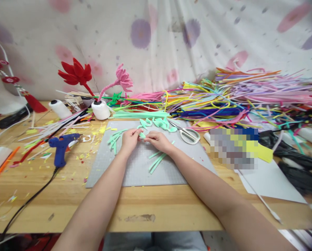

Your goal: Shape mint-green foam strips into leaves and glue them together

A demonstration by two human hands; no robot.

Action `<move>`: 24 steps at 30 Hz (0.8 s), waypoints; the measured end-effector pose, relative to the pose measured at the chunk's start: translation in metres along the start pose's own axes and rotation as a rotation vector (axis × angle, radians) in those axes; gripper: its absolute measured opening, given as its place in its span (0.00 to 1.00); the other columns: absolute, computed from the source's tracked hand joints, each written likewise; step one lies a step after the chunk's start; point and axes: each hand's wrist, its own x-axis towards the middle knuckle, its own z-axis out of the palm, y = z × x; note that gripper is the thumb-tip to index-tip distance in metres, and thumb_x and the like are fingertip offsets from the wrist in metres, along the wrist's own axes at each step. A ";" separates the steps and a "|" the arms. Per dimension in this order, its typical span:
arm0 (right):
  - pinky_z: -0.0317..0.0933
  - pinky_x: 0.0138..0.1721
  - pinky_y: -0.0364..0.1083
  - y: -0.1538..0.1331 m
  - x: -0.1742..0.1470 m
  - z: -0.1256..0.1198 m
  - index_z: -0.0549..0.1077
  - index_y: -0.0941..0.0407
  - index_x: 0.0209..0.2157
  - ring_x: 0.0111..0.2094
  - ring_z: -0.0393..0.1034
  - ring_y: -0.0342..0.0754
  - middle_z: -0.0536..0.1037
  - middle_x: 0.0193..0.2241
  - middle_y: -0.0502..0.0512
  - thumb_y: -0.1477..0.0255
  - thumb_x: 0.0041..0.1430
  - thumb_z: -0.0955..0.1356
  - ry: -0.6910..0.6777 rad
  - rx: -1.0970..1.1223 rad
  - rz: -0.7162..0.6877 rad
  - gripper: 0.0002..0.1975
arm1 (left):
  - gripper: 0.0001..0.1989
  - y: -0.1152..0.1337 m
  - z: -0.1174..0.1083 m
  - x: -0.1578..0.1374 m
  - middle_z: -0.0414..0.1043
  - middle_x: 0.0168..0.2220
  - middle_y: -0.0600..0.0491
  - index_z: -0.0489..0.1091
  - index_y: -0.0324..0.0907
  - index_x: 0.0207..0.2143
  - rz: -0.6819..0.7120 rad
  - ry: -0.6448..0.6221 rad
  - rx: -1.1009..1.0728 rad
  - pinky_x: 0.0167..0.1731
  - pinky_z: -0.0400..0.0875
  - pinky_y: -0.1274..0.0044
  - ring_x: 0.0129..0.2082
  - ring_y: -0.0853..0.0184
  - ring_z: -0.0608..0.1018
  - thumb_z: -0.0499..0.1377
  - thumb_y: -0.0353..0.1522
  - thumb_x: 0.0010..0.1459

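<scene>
A wooden table [67, 195] fills the view, and a pale cloth with pink and purple blots [156, 38] hangs behind it like a wall. A grey cutting mat [140, 170] lies in the middle of the table, closer to the back edge. Little yellow scraps are scattered over the left side of the table.

Both hands meet over the back half of the mat. The left hand [130, 138] and the right hand [158, 139] each pinch 1 end of a small mint green fuzzy piece [142, 135], with the fingers curled in tight around it. The piece sits just above the mat, between the fingertips of the 2 hands.

More mint green strips [156, 162] lie on the mat just under the right wrist, and another bunch [114, 138] lies beside the left hand. Some bent green leaf shapes [158, 122] rest at the back edge of the mat.

White scissors [188, 135] lie at the back right corner of the mat. A blue glue gun [60, 146] lies left of the mat, and its black cord runs to the front edge. A big heap of fuzzy sticks in many colours [236, 94] covers the back right of the table. A red flower [76, 73] and a pink flower [122, 79] stand at the back, near a white spool [101, 109].
</scene>
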 end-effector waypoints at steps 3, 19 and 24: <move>0.54 0.27 0.40 -0.003 -0.001 -0.003 0.73 0.59 0.25 0.23 0.58 0.39 0.67 0.22 0.49 0.63 0.51 0.64 -0.009 0.123 0.104 0.14 | 0.18 0.006 -0.002 -0.001 0.67 0.20 0.54 0.74 0.37 0.29 -0.078 -0.021 -0.183 0.21 0.64 0.80 0.22 0.72 0.68 0.57 0.43 0.45; 0.52 0.24 0.39 -0.006 -0.003 -0.016 0.71 0.59 0.25 0.21 0.55 0.38 0.63 0.17 0.46 0.60 0.48 0.65 -0.196 0.514 0.322 0.15 | 0.14 0.008 -0.005 -0.002 0.68 0.23 0.56 0.71 0.37 0.24 -0.233 -0.059 -0.628 0.24 0.68 0.79 0.25 0.74 0.69 0.67 0.34 0.32; 0.52 0.24 0.39 -0.004 -0.004 -0.017 0.72 0.59 0.26 0.20 0.56 0.37 0.64 0.17 0.46 0.60 0.48 0.65 -0.201 0.504 0.311 0.15 | 0.14 0.005 -0.004 0.000 0.69 0.21 0.55 0.71 0.36 0.22 -0.215 0.000 -0.621 0.27 0.69 0.77 0.23 0.74 0.70 0.67 0.33 0.31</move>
